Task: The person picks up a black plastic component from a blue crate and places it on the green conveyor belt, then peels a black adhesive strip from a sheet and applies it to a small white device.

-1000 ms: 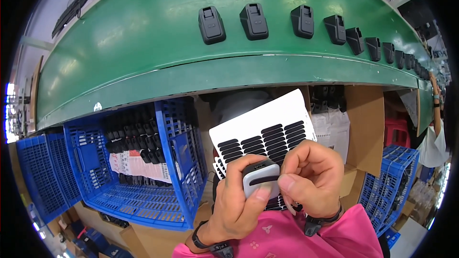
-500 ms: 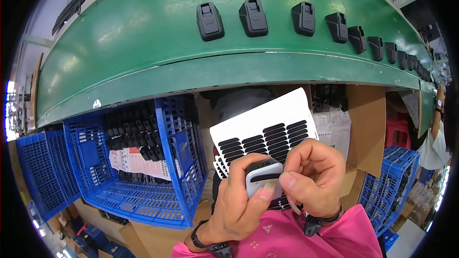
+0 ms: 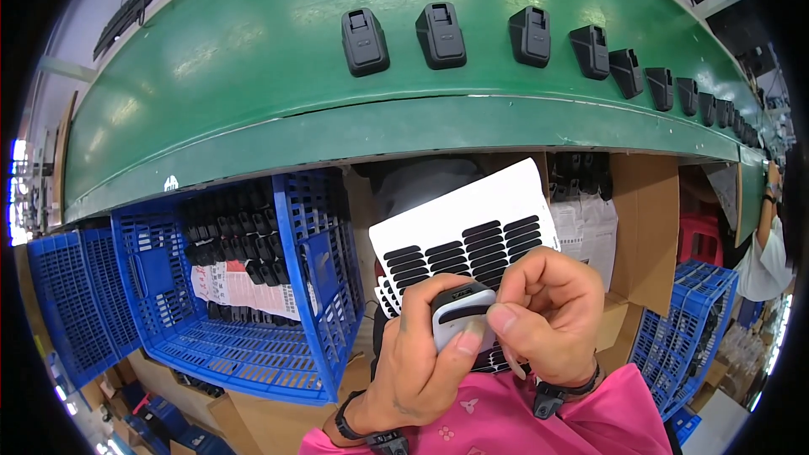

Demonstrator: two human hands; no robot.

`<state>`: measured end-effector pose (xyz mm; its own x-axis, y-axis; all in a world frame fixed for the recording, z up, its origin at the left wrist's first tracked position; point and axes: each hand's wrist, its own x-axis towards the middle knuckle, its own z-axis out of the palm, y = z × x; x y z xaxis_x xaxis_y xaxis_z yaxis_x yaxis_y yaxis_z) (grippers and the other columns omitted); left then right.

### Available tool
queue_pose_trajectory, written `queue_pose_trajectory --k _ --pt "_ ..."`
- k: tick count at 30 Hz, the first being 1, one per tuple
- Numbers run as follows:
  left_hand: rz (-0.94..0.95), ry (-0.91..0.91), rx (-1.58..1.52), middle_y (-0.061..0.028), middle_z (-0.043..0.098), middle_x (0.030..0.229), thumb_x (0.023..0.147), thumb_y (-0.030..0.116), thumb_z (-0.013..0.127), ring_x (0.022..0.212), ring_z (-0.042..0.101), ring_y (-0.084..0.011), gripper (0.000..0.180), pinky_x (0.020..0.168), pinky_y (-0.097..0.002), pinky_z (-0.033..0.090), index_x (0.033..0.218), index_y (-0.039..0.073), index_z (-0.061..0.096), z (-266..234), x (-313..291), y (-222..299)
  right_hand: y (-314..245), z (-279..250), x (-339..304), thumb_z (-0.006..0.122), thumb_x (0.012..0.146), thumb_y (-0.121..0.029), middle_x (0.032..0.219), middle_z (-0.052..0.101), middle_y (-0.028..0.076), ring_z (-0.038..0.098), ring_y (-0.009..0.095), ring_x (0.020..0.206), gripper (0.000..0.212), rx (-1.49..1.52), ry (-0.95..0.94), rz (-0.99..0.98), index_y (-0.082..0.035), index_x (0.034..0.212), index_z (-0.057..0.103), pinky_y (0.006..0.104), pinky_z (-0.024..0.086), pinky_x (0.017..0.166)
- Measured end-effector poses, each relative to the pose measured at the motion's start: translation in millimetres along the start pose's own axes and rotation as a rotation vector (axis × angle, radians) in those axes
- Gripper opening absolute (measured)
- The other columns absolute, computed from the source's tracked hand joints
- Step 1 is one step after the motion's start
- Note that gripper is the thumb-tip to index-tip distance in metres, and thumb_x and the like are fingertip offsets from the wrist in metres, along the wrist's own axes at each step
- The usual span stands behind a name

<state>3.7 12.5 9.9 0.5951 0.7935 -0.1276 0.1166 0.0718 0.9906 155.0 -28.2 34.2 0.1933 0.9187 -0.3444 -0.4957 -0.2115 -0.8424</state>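
My left hand is closed around a small black device with a light grey face, turned up toward me. Across that face lies a black rounded adhesive strip. The thumb and forefinger of my right hand pinch together at the strip's right end. A narrow pale strip hangs below my right fingers; what it is I cannot make out. Just beyond my hands, a white sheet carries rows of similar black strips, and my hands cover its lower part.
Black charger-like units stand in a row on the green table. Left of me, a blue crate holds black units and printed paper. A cardboard box and another blue crate are at right, with a person's arm beyond.
The view has shifted slightly. My right thumb and forefinger have moved a little at the strip's end; my left hand keeps its grip on the device.
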Motion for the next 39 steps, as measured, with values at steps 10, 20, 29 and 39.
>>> queue_pose_trajectory --k 10,20,29,39 --pt "-0.009 0.024 0.028 -0.0194 0.063 0.09 0.087 0.013 0.052 0.072 0.065 -0.0273 0.04 0.066 -0.034 0.051 0.12 -0.005 0.039 1 -1 -1 4 2 1 0.063 0.082 0.003 0.069 0.058 0.001 0.053 0.001 0.06 0.01 -0.015 0.043 -0.004 0.004 0.085 0.054 0.016 0.04 0.05" --pt "0.02 0.07 0.034 -0.0168 0.062 0.088 0.087 0.014 0.051 0.071 0.062 -0.0225 0.039 0.066 -0.0327 0.049 0.119 -0.004 0.04 3 1 -4 10 5 6 0.061 0.08 0.004 0.062 0.056 0.004 0.049 0.003 0.047 0.013 -0.096 0.104 -0.068 0.002 0.079 0.048 0.0179 0.037 0.041" --pt "-0.103 0.096 -0.196 -0.0089 0.059 0.078 0.094 0.035 0.038 0.066 0.051 -0.0101 0.041 0.059 -0.024 0.041 0.106 -0.002 0.051 -4 4 -12 10 3 9 0.053 0.091 -0.012 0.063 0.056 0.004 0.05 0.005 0.05 0.021 -0.299 -0.015 -0.054 0.007 0.099 0.057 0.0194 0.038 0.046" --pt "0.11 0.097 -0.489 -0.02 0.045 0.127 0.08 0.02 0.065 0.101 0.057 -0.0274 0.068 0.082 -0.0363 0.048 0.135 -0.001 0.031 -31 -32 -24 27 18 18 0.055 0.089 -0.009 0.073 0.062 0.01 0.059 0.012 0.053 0.011 0.038 -0.057 0.07 0.001 0.092 0.052 0.0224 0.047 0.045"
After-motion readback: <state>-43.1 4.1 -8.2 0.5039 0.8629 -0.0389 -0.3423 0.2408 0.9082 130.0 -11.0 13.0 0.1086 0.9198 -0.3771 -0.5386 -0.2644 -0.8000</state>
